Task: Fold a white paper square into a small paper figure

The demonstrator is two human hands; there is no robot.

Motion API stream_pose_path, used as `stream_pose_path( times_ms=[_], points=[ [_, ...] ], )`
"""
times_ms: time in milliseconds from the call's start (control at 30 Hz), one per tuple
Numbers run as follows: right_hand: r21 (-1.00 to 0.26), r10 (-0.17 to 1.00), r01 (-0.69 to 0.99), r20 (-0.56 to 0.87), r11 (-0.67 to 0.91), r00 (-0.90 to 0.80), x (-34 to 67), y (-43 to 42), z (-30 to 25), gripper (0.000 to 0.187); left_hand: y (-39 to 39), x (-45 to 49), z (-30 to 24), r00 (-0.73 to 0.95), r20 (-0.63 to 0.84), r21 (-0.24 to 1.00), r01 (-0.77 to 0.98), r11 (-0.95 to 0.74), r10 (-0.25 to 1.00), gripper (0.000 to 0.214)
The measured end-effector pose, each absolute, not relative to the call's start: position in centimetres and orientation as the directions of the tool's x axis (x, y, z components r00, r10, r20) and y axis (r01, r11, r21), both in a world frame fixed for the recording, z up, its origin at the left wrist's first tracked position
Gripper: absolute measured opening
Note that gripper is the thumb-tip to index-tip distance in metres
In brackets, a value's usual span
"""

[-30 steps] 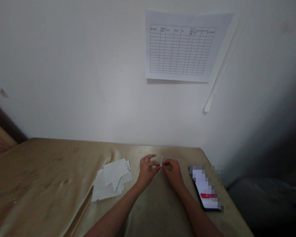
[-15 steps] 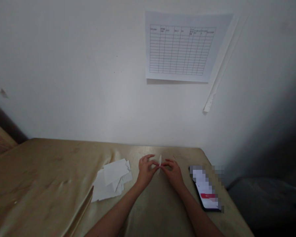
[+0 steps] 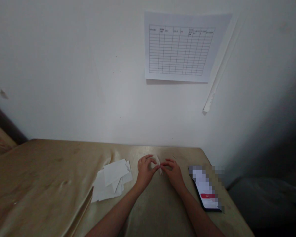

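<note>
Between my two hands is a small piece of white paper [image 3: 158,160], seen nearly edge-on above the table. My left hand [image 3: 146,167] pinches it from the left between thumb and forefinger, with the other fingers curled. From the right, my right hand [image 3: 172,168] pinches the same paper with thumb and forefinger, the fingertips of both hands almost meeting. Whether the paper is folded or creased is too small to tell. Left of my left hand lies a loose pile of white paper pieces [image 3: 115,172], several of them overlapping.
A phone [image 3: 207,194] with a lit, partly blurred screen lies near the table's right edge. The table [image 3: 64,171] has a wrinkled tan cover and meets a white wall. A printed grid sheet [image 3: 180,49] hangs on the wall beside a pale strip [image 3: 219,72].
The paper between my fingers has tilted, its upper end leaning left, and shows a little more of its face. Both hands stay almost in place.
</note>
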State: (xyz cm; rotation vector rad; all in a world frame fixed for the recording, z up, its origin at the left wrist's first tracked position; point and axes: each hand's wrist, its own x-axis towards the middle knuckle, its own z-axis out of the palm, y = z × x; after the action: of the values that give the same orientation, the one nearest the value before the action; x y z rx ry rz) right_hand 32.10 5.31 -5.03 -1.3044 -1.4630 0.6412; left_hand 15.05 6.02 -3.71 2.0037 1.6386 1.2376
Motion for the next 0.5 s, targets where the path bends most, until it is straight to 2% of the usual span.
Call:
stream_pose_path(
  times_ms=[200,500],
  points=[
    [-0.874,0.929,0.404,0.346,0.269,0.130,32.09,5.26,-5.05,0.018,6.16,15.02,-3.88,0.013,0.448,0.658,0.672,-0.340,0.894,0.007],
    [-0.858,0.906,0.357,0.418,0.370,0.065,32.10,5.56,-5.16,0.014,6.09,15.18,-4.20,0.046,0.460,0.637,0.679,-0.365,0.887,0.006]
  ],
)
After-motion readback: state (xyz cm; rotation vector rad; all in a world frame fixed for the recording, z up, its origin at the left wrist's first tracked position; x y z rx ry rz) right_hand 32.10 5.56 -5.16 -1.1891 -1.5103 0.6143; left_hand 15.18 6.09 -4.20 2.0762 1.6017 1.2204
